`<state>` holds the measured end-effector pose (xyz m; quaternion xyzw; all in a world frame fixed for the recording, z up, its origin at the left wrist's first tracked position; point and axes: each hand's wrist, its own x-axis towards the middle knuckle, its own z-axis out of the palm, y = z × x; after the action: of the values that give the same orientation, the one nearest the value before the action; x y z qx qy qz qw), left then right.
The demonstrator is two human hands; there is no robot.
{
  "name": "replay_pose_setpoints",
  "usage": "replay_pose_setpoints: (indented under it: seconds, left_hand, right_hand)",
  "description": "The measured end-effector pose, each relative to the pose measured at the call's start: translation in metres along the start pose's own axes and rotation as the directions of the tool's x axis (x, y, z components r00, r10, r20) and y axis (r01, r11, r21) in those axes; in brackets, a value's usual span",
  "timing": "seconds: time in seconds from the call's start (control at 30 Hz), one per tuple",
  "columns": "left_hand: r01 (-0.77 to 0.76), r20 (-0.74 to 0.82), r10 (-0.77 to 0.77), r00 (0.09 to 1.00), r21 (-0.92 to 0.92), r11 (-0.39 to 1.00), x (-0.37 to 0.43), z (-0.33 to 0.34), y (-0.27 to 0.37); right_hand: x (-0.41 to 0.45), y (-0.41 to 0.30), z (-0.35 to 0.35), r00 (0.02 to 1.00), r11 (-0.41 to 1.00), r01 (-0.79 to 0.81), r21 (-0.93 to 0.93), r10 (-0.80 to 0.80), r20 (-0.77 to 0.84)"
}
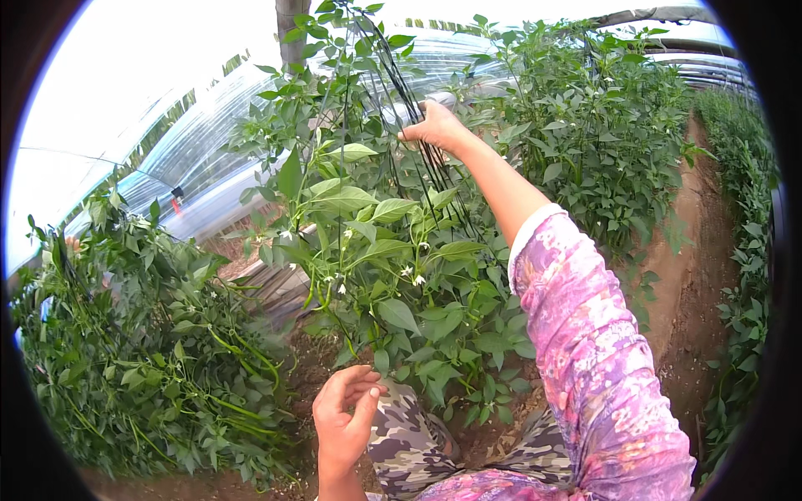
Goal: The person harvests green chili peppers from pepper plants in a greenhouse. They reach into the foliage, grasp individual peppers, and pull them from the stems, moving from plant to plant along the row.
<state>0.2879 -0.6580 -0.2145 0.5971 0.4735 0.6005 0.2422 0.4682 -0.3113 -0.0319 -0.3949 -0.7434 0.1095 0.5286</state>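
My right hand reaches out at the upper middle, thumb and fingers around or against a bundle of black strings; whether it grips them I cannot tell. These strings run down into a pepper plant with white flowers and thin green peppers. Low in the picture, just under the plant's leaves, my left hand is raised with its fingers curled and thumb apart, nothing visible in it.
More pepper plants with long green peppers stand at the left, others at the upper right. A dirt path runs along the right. Behind are clear plastic sheeting and a grey post.
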Motion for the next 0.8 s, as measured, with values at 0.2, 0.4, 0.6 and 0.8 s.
replay_pose_setpoints:
  seconds: [0.2,0.4,0.6,0.8]
  left_hand:
    - [0.074,0.075,-0.074,0.994,-0.001,0.997,-0.004,-0.009,-0.031]
    - [0.052,0.360,-0.028,0.932,-0.057,0.997,0.019,0.041,-0.039]
    - [0.014,0.299,0.111,0.948,-0.386,0.923,0.066,0.094,-0.021]
    - [-0.003,0.212,0.243,0.947,-0.748,0.663,0.138,0.173,0.001]
  right_hand:
    - [0.022,-0.006,-0.037,0.996,0.950,-0.040,0.309,0.061,-0.061]
    - [-0.049,-0.028,-0.129,0.976,0.581,-0.171,0.796,-0.013,0.219]
    - [-0.203,-0.049,-0.107,0.894,0.846,-0.213,0.489,-0.033,0.447]
    - [-0.262,0.037,-0.055,0.504,0.937,0.028,0.350,-0.315,0.804]
